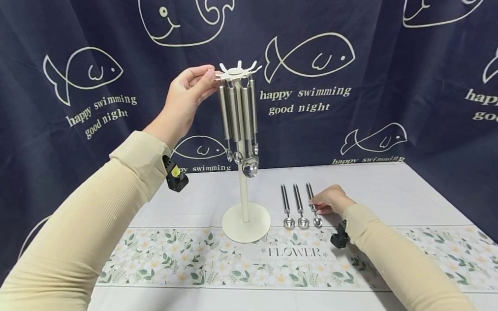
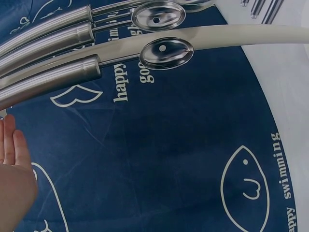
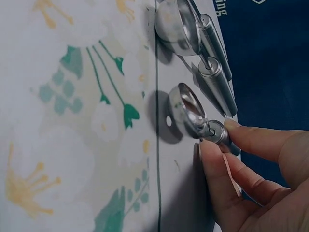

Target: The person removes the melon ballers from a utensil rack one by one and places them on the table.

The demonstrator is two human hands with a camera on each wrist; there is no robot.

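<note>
A white hanging rack (image 1: 244,195) with a round base and a crown of hooks stands upright on the table. Several steel melon ballers (image 1: 234,112) hang from it by their handle ends. My left hand (image 1: 187,89) pinches one hook at the rack's left side between thumb and fingers; part of that hook is hidden. To the right of the base, three more melon ballers lie side by side, bowls toward me. My right hand (image 1: 332,198) pinches the handle of the rightmost melon baller (image 3: 186,110), whose bowl has a small hole.
A white cloth with a flowered band (image 1: 169,256) covers the table (image 1: 200,308). Behind it hangs a dark blue curtain (image 1: 238,28) with fish and whale drawings. The other two lying melon ballers (image 1: 298,200) are close to my right hand's left.
</note>
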